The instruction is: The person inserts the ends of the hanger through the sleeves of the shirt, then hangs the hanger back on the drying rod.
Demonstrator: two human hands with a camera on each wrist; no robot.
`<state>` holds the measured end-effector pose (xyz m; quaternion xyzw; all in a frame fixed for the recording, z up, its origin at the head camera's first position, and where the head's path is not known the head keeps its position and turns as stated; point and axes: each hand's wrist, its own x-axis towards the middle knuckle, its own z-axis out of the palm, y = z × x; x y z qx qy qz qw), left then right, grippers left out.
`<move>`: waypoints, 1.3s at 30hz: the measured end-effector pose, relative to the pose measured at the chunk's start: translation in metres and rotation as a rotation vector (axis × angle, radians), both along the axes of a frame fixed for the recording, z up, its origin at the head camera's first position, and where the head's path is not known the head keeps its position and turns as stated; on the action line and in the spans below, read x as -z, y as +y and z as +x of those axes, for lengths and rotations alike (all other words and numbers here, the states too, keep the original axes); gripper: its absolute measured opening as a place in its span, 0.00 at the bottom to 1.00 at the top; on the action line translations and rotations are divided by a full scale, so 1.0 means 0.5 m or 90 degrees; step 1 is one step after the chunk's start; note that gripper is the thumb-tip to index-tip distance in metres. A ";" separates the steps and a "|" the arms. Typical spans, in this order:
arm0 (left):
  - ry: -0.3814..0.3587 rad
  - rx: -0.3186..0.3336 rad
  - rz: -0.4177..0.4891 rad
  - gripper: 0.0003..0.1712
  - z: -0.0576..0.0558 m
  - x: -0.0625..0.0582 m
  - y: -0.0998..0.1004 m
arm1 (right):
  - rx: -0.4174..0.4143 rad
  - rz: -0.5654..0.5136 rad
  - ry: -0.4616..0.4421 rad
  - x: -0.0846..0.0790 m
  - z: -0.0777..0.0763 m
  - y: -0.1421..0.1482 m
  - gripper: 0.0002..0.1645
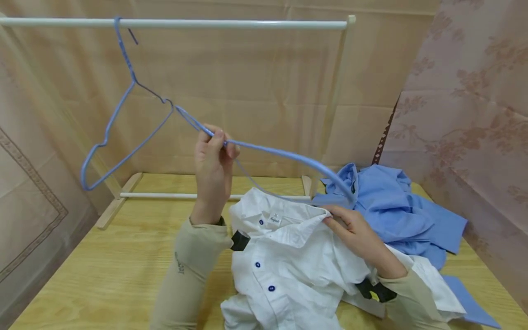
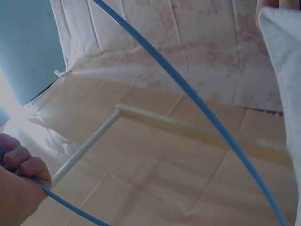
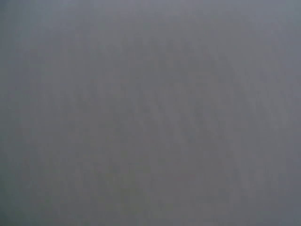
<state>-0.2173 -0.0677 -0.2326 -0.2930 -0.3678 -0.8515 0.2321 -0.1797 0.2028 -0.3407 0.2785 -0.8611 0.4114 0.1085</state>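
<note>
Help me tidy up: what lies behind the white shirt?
Behind the white shirt are a blue garment, to the right, and a low white bar. Whatever the shirt covers on the table is hidden.

The left hand (image 1: 214, 165) pinches, raised higher than the right hand (image 1: 365, 240), which apparently pinches too.

1 L hand (image 1: 214, 165), 1 R hand (image 1: 359, 236). 2 blue hangers (image 1: 280, 151). 1 wht shirt (image 1: 293, 256) w/ 3 vis. navy btns (image 1: 257, 264) & 1 label (image 1: 274, 218). Min. 1 blue garment (image 1: 396, 201); can't tell if lower blue pc. (image 1: 470, 300) makes 2. 1 rack (image 1: 337, 85), 1 tbl (image 1: 119, 261).
</note>
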 end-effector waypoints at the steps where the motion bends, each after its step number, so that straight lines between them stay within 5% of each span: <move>1: -0.010 0.004 -0.004 0.12 0.000 0.001 0.005 | -0.006 -0.004 0.013 0.001 -0.002 -0.001 0.12; 14: -0.077 -0.004 -0.145 0.11 0.000 0.013 0.036 | 0.008 -0.017 0.115 -0.006 0.001 -0.004 0.14; 23: -0.089 -0.021 -0.269 0.10 0.003 0.015 0.035 | 0.121 -0.036 0.139 -0.017 0.012 -0.012 0.14; 29: -0.085 0.009 -0.292 0.09 0.003 0.031 0.062 | 0.099 -0.086 0.208 -0.020 0.018 -0.016 0.17; 39: -0.095 0.029 -0.297 0.08 0.007 0.037 0.098 | 0.109 -0.118 0.218 -0.036 0.042 -0.018 0.15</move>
